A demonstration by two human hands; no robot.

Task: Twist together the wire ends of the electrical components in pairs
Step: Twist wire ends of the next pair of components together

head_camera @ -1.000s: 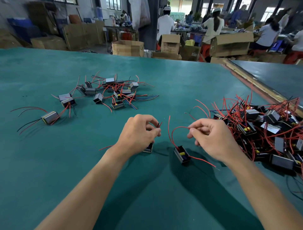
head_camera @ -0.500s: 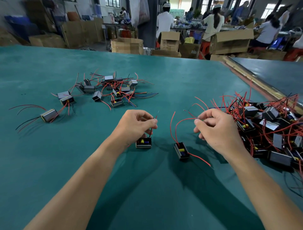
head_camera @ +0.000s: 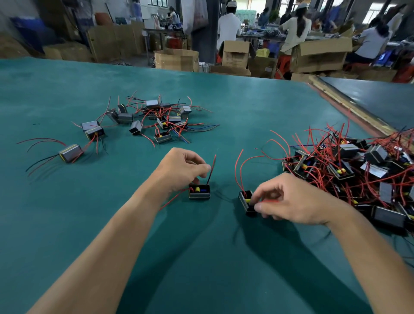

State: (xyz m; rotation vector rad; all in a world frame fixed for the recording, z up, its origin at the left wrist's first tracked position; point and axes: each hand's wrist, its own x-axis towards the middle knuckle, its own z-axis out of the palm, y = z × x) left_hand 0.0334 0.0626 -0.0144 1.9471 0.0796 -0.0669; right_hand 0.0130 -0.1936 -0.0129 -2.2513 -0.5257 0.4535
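Right hand (head_camera: 295,199) dropped onto component (head_camera: 244,197), pile (head_camera: 349,170) beside

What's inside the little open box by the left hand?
The box holds a yellow part, a blue part and the bottom of a wire. Its front wall hides anything deeper.

A teal-covered table (head_camera: 67,85) fills the foreground of a factory hall, a second table (head_camera: 380,100) beside it at right. Beyond, open cardboard boxes (head_camera: 177,59) stand among red stools (head_camera: 283,65). Workers (head_camera: 229,28), backs turned, attend cluttered benches (head_camera: 163,30). A grey pillar (head_camera: 202,24) rises at centre; daylight enters through far windows (head_camera: 159,1).
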